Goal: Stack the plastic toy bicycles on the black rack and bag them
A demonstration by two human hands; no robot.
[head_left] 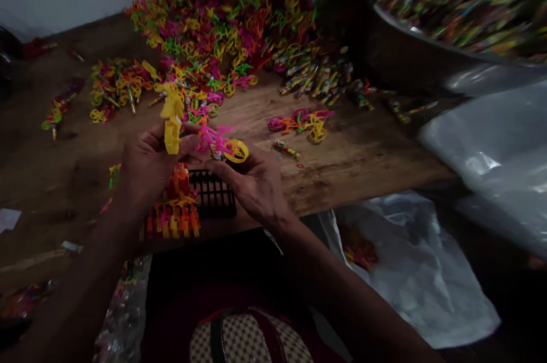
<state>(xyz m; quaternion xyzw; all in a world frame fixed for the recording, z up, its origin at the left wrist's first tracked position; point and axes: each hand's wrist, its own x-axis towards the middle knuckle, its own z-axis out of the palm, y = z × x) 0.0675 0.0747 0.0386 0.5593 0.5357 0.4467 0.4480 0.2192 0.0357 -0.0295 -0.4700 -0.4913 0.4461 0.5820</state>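
Note:
My left hand [151, 160] is closed on a yellow plastic toy figure [172, 118], held upright above the table. In my right hand [256, 180] is a pink toy bicycle [216, 139] with a yellow wheel [236, 150], gripped between thumb and fingers. The two toy parts are close together, and the left fingertips come near the bicycle's left end. Below my hands lies a black slotted rack [213, 195]. Orange and yellow toy pieces [175, 217] stand in rows at its left side.
A large heap of colourful plastic pieces [209, 32] covers the back of the wooden table [363, 175]. Printed tubes [316, 78] lie right of it, near a big basin [427, 44] full of them. Loose bicycle parts [303, 122] lie at mid-table. Plastic bags [419, 272] hang at the front right.

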